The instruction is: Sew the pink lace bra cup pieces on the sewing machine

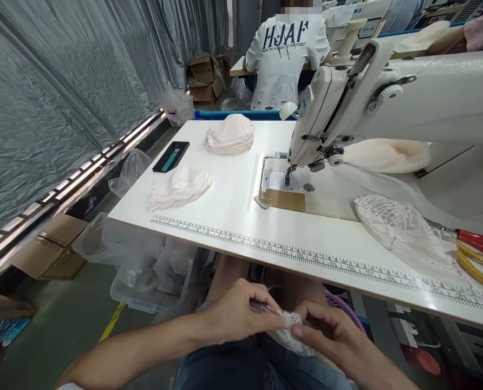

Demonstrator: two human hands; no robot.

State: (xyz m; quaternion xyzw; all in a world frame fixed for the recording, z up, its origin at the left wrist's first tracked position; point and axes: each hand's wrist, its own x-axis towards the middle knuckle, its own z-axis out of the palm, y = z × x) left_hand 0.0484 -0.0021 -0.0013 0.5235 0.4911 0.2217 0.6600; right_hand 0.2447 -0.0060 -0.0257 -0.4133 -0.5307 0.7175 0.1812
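Over my lap, below the table's front edge, a piece of white lace fabric (288,337) is pinched between both hands. My left hand (252,311) grips its left side with thumb and fingers. On the right side, my right hand (326,330) holds it the same way, close beside the left. Part of the lace is hidden behind the fingers. On the table above lie a stack of white lace pieces (180,187) and a stack of pale pink cup-shaped pieces (231,134). Another white lace piece (404,225) lies at the right.
A sewing machine (326,114) stands on the white table (225,200), whose front edge carries a printed ruler. A phone (171,156) lies at the left. Red-handled scissors (479,241) and a yellow-handled tool (479,265) are at the right. A person (284,59) sits beyond.
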